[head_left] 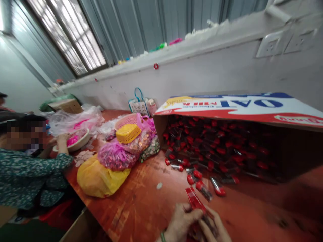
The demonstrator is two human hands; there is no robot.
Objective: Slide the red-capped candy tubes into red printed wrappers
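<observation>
Together, both hands' fingers [199,218] pinching red strip [193,199], upper end protruding

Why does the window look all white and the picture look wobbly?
Head view: daylight overexposes the window; the wall sockets are smeared by motion blur; the wide lens tilts the walls; the cardboard box interior sits in deep shadow.

You have a flat, bright red strip-shaped packet [194,200] pinched between both hands at the near edge of the orange-red wooden table [141,201]. It points up and to the far left, its far end sticking out past your fingers while the near end is hidden under them. Your left hand [180,223] wraps it from the left, your right hand [214,227] closes over it from the right.
</observation>
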